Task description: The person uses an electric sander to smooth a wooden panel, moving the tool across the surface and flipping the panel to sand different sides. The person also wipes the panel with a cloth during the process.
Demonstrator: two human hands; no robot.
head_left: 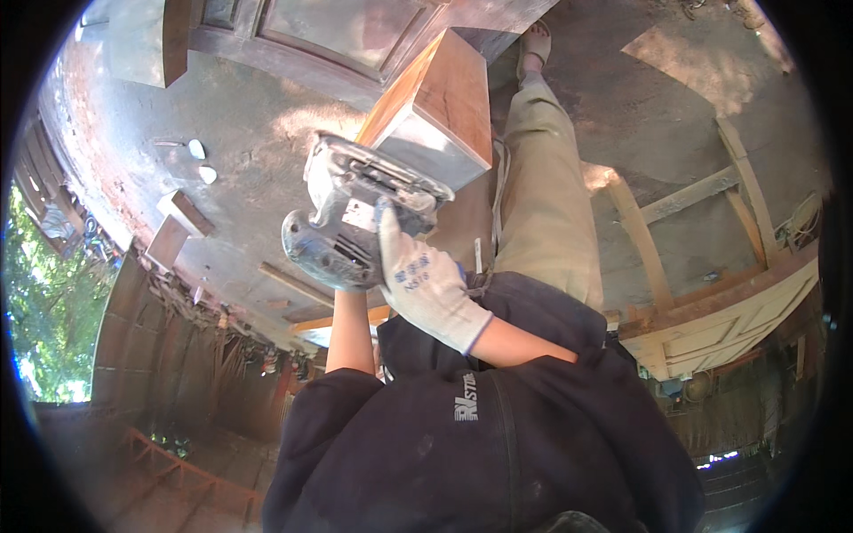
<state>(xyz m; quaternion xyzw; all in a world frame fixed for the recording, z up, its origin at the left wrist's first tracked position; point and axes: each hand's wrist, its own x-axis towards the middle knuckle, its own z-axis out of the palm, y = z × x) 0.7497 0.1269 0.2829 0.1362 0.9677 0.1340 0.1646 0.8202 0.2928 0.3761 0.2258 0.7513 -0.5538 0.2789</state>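
Observation:
A grey, dust-covered power tool with a flat base plate, which looks like a power sander (342,242), is held up in front of my body, its plate on the far side. My right hand (431,293), in a white knit glove with blue fingertips, grips its right side. My left forearm (350,333) runs up behind the tool's rounded housing, which hides the left hand and its fingers. Just beyond the plate stands a wooden box-like piece (451,84) with a reddish-brown face and a paler end, and the tool's plate overlaps its near edge in view.
A panelled wooden door (333,35) lies at the far side. Small wood offcuts (182,213) and two white pieces (203,162) are on the floor at left. A wooden frame (693,194) and a pale panel (724,333) lie right of my outstretched leg (546,186).

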